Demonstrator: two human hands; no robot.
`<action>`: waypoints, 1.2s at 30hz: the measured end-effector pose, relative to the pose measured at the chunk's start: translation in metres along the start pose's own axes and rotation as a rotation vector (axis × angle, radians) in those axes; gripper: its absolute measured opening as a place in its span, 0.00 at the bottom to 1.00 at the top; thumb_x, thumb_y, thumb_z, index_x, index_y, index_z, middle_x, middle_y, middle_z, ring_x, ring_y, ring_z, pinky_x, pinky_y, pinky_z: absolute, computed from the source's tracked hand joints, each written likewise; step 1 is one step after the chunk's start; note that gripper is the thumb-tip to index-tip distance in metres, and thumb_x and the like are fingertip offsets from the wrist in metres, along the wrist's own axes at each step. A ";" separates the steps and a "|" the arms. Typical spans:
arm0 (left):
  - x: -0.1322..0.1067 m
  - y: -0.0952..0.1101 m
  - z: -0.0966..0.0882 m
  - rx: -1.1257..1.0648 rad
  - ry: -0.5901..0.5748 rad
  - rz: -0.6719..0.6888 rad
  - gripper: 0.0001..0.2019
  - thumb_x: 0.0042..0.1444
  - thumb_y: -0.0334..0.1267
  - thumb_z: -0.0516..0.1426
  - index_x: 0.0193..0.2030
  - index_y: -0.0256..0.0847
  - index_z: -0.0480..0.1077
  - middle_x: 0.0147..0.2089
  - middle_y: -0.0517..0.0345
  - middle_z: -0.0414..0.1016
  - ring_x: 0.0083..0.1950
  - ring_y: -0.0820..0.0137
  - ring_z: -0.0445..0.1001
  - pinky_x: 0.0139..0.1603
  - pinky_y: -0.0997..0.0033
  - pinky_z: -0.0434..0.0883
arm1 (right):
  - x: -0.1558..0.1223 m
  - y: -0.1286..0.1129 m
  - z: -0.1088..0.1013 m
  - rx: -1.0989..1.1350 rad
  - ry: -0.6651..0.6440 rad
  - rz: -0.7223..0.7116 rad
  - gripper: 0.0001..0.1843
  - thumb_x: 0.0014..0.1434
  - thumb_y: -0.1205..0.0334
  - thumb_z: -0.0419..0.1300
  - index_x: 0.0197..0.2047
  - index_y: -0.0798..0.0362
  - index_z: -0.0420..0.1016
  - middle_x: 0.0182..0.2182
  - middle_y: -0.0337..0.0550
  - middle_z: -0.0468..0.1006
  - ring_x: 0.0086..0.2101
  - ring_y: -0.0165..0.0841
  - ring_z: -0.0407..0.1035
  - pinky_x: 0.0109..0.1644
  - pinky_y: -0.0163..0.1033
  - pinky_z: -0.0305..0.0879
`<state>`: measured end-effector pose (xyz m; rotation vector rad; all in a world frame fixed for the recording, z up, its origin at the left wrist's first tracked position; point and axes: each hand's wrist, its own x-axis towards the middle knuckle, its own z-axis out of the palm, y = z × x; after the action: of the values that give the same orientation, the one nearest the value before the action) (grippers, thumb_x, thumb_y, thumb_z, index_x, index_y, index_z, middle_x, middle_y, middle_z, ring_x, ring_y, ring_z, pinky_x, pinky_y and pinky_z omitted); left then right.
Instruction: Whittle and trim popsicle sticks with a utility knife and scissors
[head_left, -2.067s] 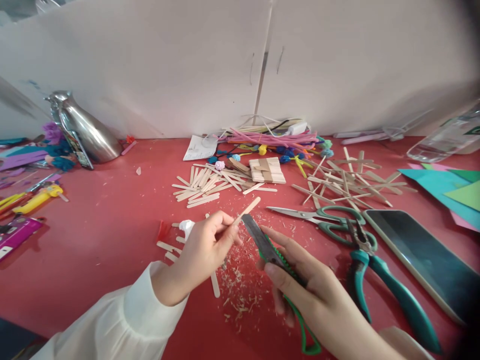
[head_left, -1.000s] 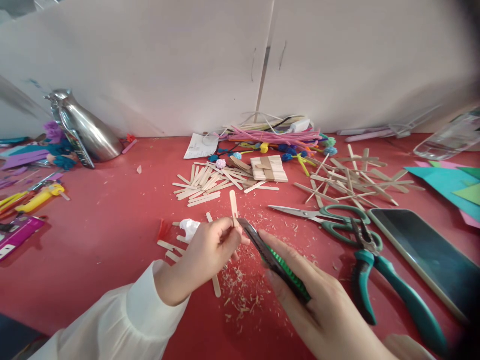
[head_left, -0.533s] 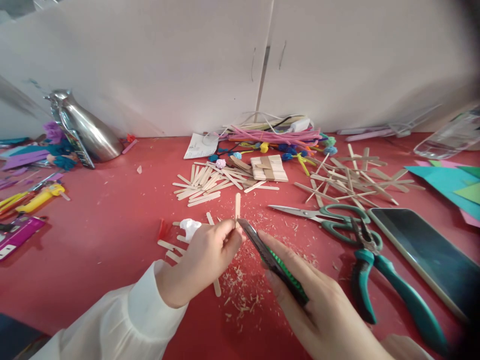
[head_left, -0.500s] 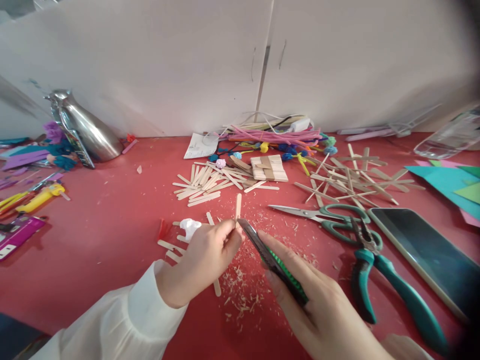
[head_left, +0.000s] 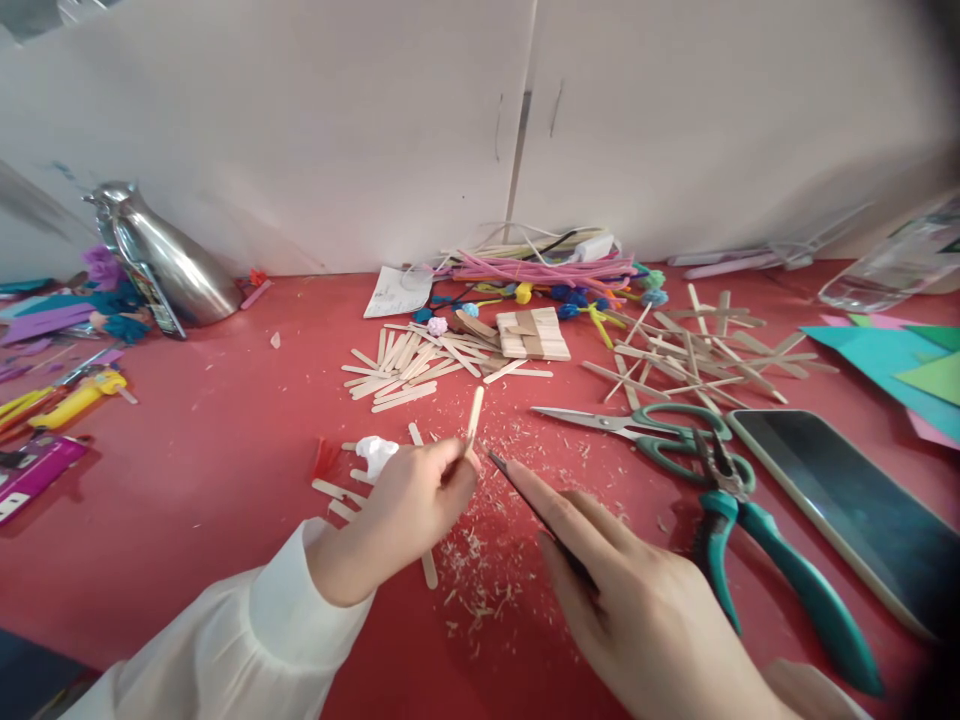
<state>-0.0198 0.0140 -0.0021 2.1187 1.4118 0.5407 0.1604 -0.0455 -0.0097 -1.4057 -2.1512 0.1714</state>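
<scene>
My left hand [head_left: 409, 505] pinches a wooden craft stick [head_left: 475, 412], its upper part standing up from the fingers. In my right hand [head_left: 630, 590] is a utility knife [head_left: 544, 515], mostly hidden under the fingers, its tip pointing at the left fingertips and a small gap apart from the stick. Wood shavings [head_left: 480, 585] lie scattered on the red table below both hands. Beside the left wrist are several craft sticks and a crumpled white lump [head_left: 376, 456]. Another craft stick [head_left: 429, 568] lies partly under the left hand.
Behind lie a pile of craft sticks [head_left: 409, 360], a banded bundle [head_left: 534, 335] and pink pipe cleaners [head_left: 525, 268]. To the right are crossed sticks [head_left: 705, 350], scissors [head_left: 637, 425], teal pliers [head_left: 810, 600] and a phone [head_left: 832, 510]. A metal jug [head_left: 172, 260] stands at left.
The knife has drawn back slightly from the stick and rolled, so its green side no longer shows. The stick now leans a little to the right. The view has shifted slightly.
</scene>
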 end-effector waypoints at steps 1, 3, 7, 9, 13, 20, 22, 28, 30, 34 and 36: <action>0.001 0.000 -0.001 -0.033 -0.004 -0.017 0.15 0.60 0.39 0.45 0.23 0.39 0.59 0.18 0.64 0.62 0.19 0.78 0.59 0.20 0.76 0.55 | 0.001 0.001 -0.002 0.043 -0.001 0.034 0.26 0.58 0.69 0.44 0.59 0.51 0.61 0.37 0.47 0.79 0.25 0.34 0.76 0.19 0.33 0.70; 0.002 0.000 -0.003 -0.076 0.006 -0.043 0.15 0.60 0.40 0.44 0.24 0.38 0.62 0.19 0.62 0.64 0.19 0.78 0.61 0.21 0.76 0.57 | 0.003 0.002 -0.004 0.152 -0.022 0.106 0.27 0.57 0.70 0.46 0.60 0.48 0.60 0.43 0.46 0.77 0.34 0.35 0.76 0.28 0.33 0.74; 0.003 -0.002 -0.004 -0.119 0.016 -0.044 0.16 0.60 0.42 0.44 0.26 0.38 0.63 0.19 0.62 0.65 0.19 0.77 0.62 0.21 0.76 0.59 | 0.005 0.001 -0.006 0.358 -0.086 0.155 0.28 0.56 0.70 0.48 0.60 0.46 0.57 0.49 0.41 0.74 0.43 0.35 0.73 0.42 0.38 0.73; 0.002 -0.002 -0.002 -0.129 0.006 -0.027 0.17 0.61 0.43 0.44 0.24 0.38 0.61 0.19 0.62 0.66 0.19 0.77 0.62 0.21 0.76 0.60 | 0.006 -0.001 -0.006 0.412 -0.101 0.162 0.28 0.56 0.70 0.49 0.60 0.47 0.58 0.46 0.40 0.76 0.43 0.35 0.73 0.42 0.39 0.73; 0.001 -0.003 0.000 -0.136 -0.012 -0.021 0.18 0.61 0.45 0.43 0.23 0.39 0.59 0.19 0.61 0.66 0.19 0.78 0.62 0.21 0.76 0.59 | 0.008 -0.004 -0.007 0.455 -0.095 0.195 0.25 0.57 0.66 0.49 0.59 0.47 0.61 0.35 0.39 0.80 0.41 0.37 0.74 0.40 0.40 0.74; 0.000 0.000 -0.001 -0.102 -0.002 -0.009 0.18 0.61 0.44 0.43 0.23 0.39 0.57 0.19 0.62 0.66 0.18 0.79 0.61 0.20 0.77 0.57 | 0.008 -0.003 -0.006 0.511 -0.142 0.277 0.23 0.58 0.62 0.50 0.58 0.47 0.62 0.28 0.37 0.77 0.27 0.32 0.73 0.28 0.34 0.72; 0.000 0.000 -0.001 -0.081 0.008 0.004 0.18 0.61 0.44 0.43 0.23 0.39 0.57 0.19 0.62 0.65 0.18 0.79 0.61 0.20 0.77 0.57 | 0.008 -0.004 -0.006 0.544 -0.165 0.313 0.23 0.59 0.61 0.49 0.59 0.48 0.60 0.26 0.36 0.74 0.20 0.28 0.68 0.22 0.31 0.68; 0.001 0.001 -0.002 -0.036 0.020 0.022 0.16 0.61 0.41 0.44 0.22 0.39 0.55 0.18 0.63 0.63 0.18 0.79 0.60 0.20 0.77 0.56 | 0.008 -0.010 -0.008 0.692 -0.177 0.422 0.21 0.58 0.62 0.50 0.56 0.50 0.63 0.16 0.29 0.60 0.13 0.23 0.52 0.10 0.26 0.52; 0.001 0.001 -0.002 -0.033 0.014 0.020 0.16 0.61 0.40 0.43 0.23 0.39 0.56 0.18 0.63 0.64 0.18 0.79 0.60 0.20 0.77 0.56 | 0.008 -0.011 -0.008 0.733 -0.167 0.433 0.22 0.58 0.62 0.50 0.57 0.50 0.63 0.15 0.28 0.57 0.13 0.23 0.51 0.10 0.26 0.52; 0.001 0.002 -0.003 -0.020 0.014 0.021 0.16 0.61 0.40 0.43 0.23 0.40 0.55 0.18 0.64 0.63 0.18 0.79 0.59 0.20 0.76 0.55 | 0.008 -0.010 -0.006 0.712 -0.148 0.400 0.25 0.58 0.63 0.51 0.59 0.50 0.61 0.18 0.31 0.67 0.13 0.23 0.55 0.11 0.27 0.56; 0.000 0.002 -0.003 -0.014 0.017 0.029 0.15 0.61 0.39 0.44 0.22 0.40 0.54 0.18 0.64 0.61 0.18 0.79 0.58 0.20 0.76 0.54 | 0.007 -0.008 -0.006 0.655 -0.158 0.367 0.26 0.58 0.64 0.50 0.60 0.50 0.59 0.22 0.34 0.73 0.15 0.24 0.61 0.15 0.28 0.63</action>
<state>-0.0200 0.0143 0.0011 2.1310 1.3844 0.5803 0.1550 -0.0437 0.0012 -1.3851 -1.6840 1.0497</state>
